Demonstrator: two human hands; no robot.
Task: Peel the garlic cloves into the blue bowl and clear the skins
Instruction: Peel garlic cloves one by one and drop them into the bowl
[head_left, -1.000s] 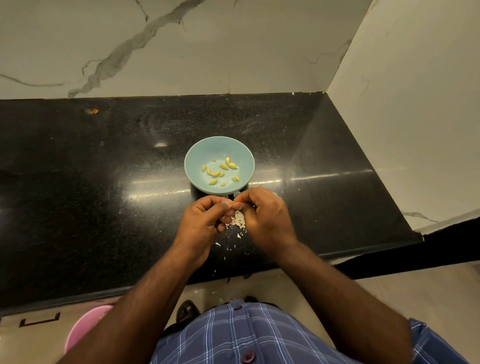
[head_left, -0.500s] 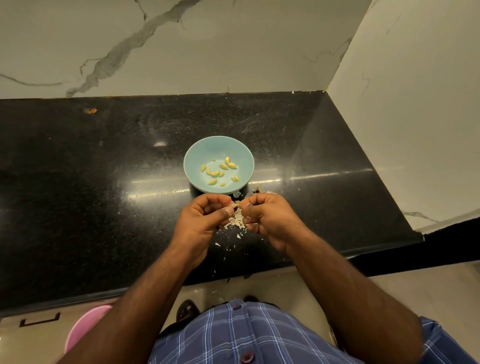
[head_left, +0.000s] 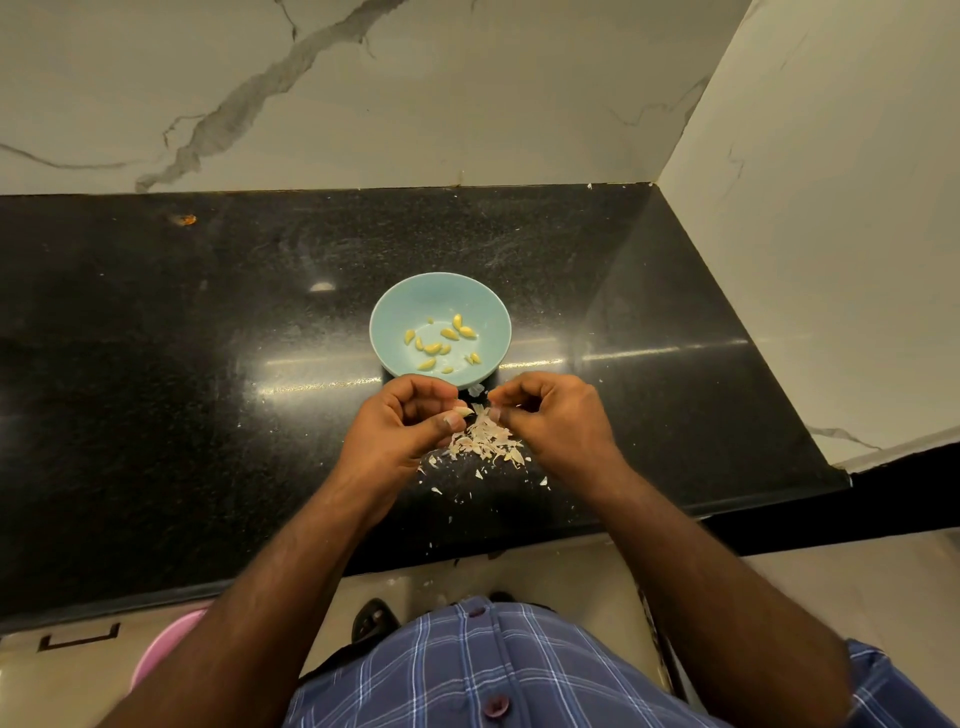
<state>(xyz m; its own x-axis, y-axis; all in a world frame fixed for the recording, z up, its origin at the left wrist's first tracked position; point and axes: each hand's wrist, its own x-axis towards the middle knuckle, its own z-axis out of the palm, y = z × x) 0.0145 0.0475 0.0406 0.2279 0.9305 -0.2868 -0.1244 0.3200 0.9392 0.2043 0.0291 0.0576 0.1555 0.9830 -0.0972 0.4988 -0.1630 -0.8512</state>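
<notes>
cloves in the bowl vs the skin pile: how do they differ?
The peeled cloves are yellow, plump and lie scattered inside the blue bowl; the skins are pale, thin flakes heaped on the black counter between both hands. The skins spread toward the counter edge; the cloves stay contained. Both are garlic remains.

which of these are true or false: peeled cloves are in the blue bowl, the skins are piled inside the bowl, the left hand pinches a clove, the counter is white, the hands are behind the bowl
1. Peeled cloves lie in the blue bowl. True.
2. The skins are piled inside the bowl. False: the skins lie on the counter, nearer the person than the bowl.
3. The left hand pinches a clove. True.
4. The counter is white. False: the counter is black; the walls are white.
5. The hands are behind the bowl. False: both hands, the right hand included, are on its near side.
</notes>
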